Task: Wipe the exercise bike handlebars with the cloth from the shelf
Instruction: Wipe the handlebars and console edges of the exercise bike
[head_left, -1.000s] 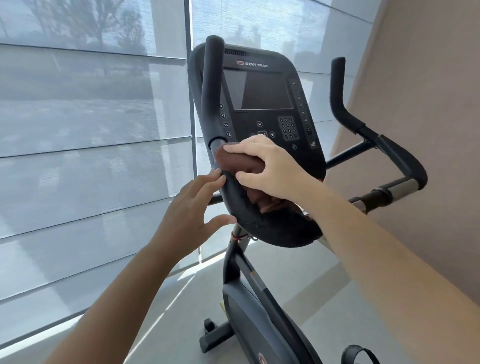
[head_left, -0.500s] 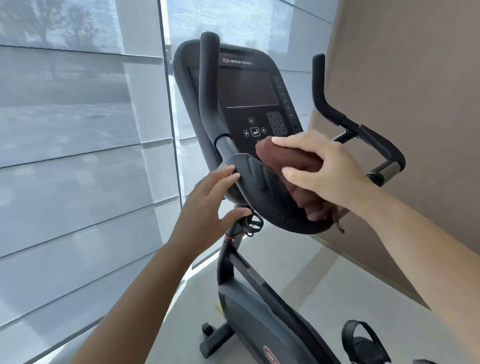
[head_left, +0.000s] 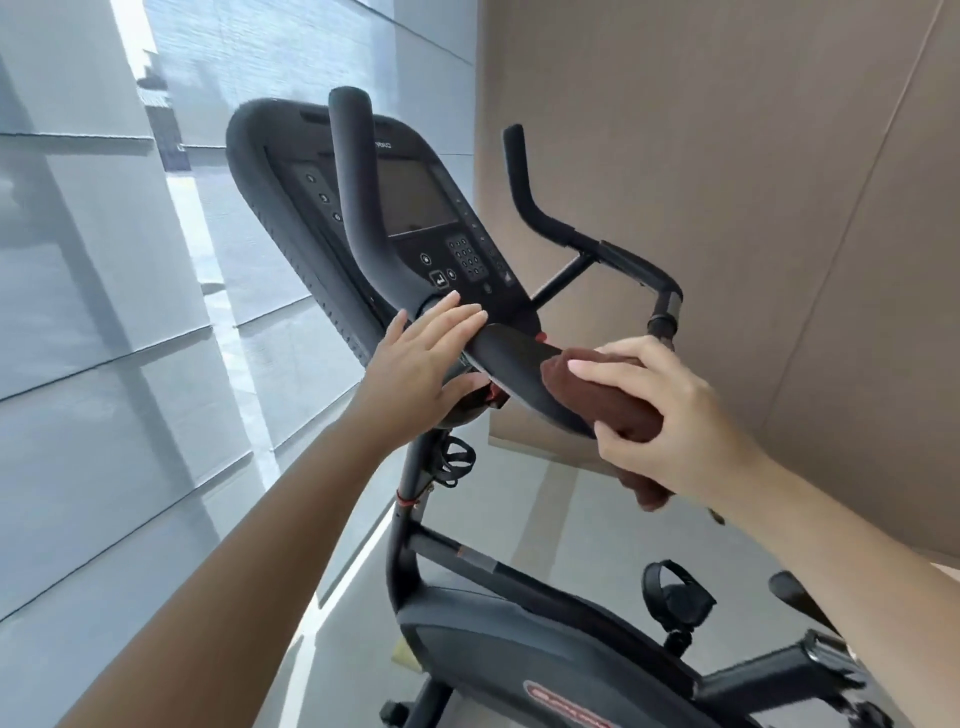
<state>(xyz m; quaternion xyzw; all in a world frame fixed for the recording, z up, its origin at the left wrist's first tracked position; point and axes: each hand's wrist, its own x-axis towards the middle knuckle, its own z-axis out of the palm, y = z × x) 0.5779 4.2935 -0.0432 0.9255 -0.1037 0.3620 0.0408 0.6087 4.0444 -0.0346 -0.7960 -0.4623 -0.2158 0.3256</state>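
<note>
Two hands were on the bike (head_left: 519, 649) filling the frame's middle.
Its handlebars (head_left: 358, 208) rose at centre; the left hand (head_left: 421, 369) lay flat on them, fingers straight, grasping nothing; at centre right the right hand (head_left: 670, 410) gripped the brown cloth (head_left: 597, 400), pressed against the bar's lower curve.

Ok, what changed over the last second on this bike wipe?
The right hand has slid the brown cloth rightward along the curved handlebar, away from the left upright. The left hand has moved onto the bar, fingers flat on top, thumb beneath. The grip on the cloth is unchanged.
</note>
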